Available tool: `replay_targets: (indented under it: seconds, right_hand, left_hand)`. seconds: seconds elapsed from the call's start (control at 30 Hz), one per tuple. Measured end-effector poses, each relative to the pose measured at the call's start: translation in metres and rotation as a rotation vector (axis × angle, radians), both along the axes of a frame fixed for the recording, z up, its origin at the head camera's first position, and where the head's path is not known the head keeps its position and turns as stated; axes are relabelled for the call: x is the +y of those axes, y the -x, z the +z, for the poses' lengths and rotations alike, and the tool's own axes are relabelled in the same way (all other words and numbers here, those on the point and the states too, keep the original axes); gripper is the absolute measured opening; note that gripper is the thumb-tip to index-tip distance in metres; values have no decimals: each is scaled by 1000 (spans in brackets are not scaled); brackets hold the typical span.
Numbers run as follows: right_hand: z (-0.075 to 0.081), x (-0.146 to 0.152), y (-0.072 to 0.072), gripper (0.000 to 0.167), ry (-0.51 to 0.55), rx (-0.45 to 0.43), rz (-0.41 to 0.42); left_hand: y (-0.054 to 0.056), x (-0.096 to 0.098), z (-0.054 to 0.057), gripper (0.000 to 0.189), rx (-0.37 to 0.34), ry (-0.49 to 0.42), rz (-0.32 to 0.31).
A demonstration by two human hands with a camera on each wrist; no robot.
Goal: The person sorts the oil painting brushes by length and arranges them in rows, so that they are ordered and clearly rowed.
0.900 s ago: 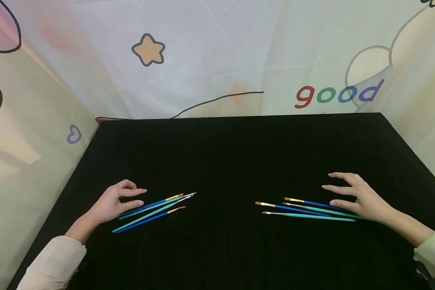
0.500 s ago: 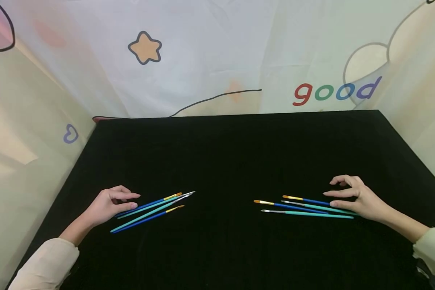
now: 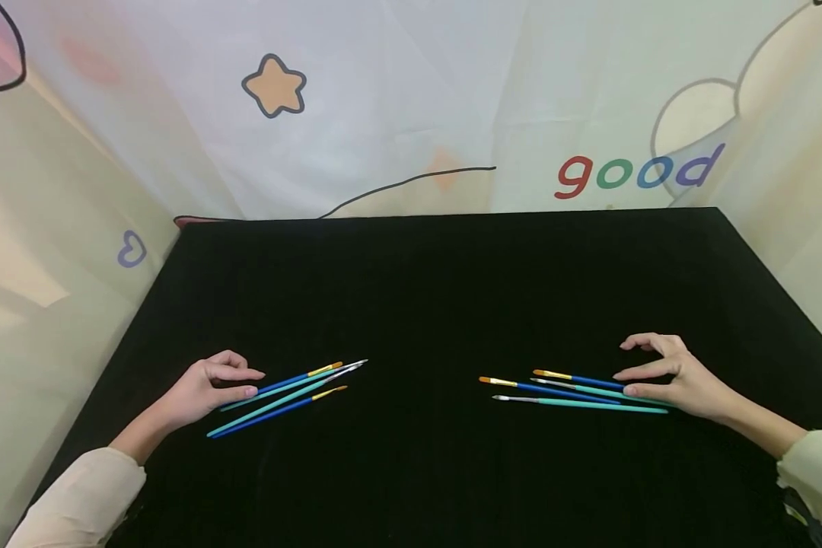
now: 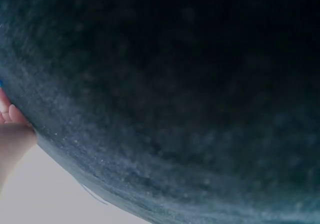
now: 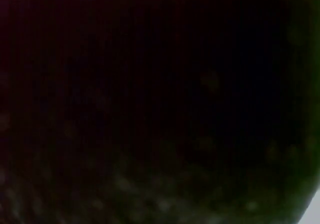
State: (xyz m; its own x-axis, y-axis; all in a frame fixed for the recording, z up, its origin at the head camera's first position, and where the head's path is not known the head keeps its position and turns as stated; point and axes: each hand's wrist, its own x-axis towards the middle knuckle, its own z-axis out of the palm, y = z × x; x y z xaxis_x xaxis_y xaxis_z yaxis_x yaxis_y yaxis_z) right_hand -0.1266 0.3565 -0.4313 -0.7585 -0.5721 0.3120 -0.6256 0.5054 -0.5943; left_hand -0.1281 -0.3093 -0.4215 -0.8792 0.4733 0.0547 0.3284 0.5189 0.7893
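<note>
On the left of the black tabletop, my left hand [image 3: 202, 388] pinches the handle of a blue paintbrush [image 3: 294, 379] between thumb and index finger. A teal paintbrush [image 3: 274, 390] lies right beside it; another teal one [image 3: 274, 411] and a second blue one [image 3: 281, 412] lie nearer me. Over on the right, my right hand [image 3: 678, 380] has thumb and index finger around the handle of a blue paintbrush [image 3: 592, 380]. Teal [image 3: 589, 390], blue [image 3: 548, 392] and teal [image 3: 589, 404] paintbrushes lie below it. The left wrist view catches part of the left hand [image 4: 15, 129] at its edge.
The black tabletop [image 3: 411, 304] stretches between the two groups of brushes. Behind it hangs a pale printed curtain [image 3: 397, 91] with a star and the word "good". The right wrist view is almost wholly dark.
Both hands have come down to the brushes, and thumb and index finger have closed on a blue handle at each side. The left hand has also shifted slightly left.
</note>
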Motion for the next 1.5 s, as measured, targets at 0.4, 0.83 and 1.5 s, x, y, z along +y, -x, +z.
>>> replay_targets:
  seconds: [0.4,0.83,1.5]
  right_hand:
    - [-3,4,-10,40,22,54,-69]
    - [-5,5,-13,40,45,-11,-84]
    - [-1,-7,-7,32,14,35,-166]
  left_hand:
    - [7,12,-1,18,-45,8,23]
    - [6,12,-2,16,-44,8,23]
    - [-3,8,-2,8,12,111,136]
